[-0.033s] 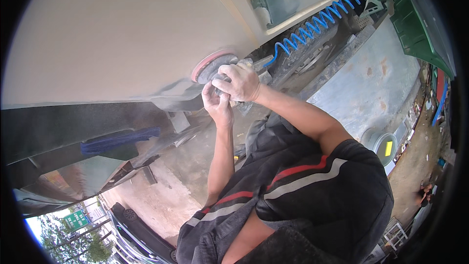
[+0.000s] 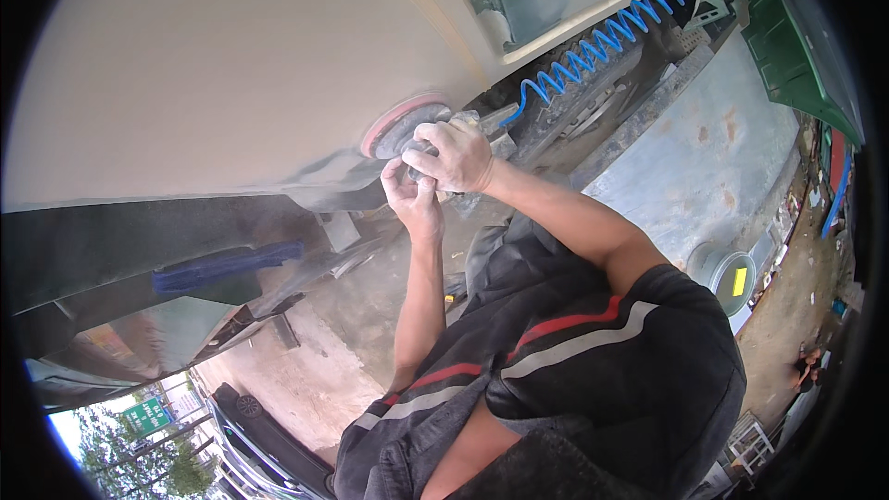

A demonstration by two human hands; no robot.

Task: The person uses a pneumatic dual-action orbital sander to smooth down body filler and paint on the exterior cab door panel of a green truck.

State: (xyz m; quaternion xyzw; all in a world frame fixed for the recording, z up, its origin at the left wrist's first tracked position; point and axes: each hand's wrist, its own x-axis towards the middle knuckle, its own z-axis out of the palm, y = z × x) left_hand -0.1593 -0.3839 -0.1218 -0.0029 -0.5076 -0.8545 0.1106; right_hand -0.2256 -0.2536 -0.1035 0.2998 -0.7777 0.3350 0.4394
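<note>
A round air sander (image 2: 407, 132) with a pink-edged disc lies with its pad against the cream-beige body panel (image 2: 222, 74), just above the panel's lower edge. My right hand (image 2: 454, 157), whitened with dust, wraps over the sander's grey body from the near side. Below it, my left hand (image 2: 413, 204) has its fingers bent up around the sander's lower side, close to the right fingertips. Much of the tool's body is hidden by my hands. A patchy grey area (image 2: 333, 171) shows on the panel beside the disc.
A coiled blue air hose (image 2: 593, 51) stretches from near the sander to the upper right. Beneath the panel lies a dark recess with a dark blue rolled strip (image 2: 227, 267). At right are a grey metal sheet (image 2: 699, 143), a round tin (image 2: 730, 278) and a green part (image 2: 801, 60).
</note>
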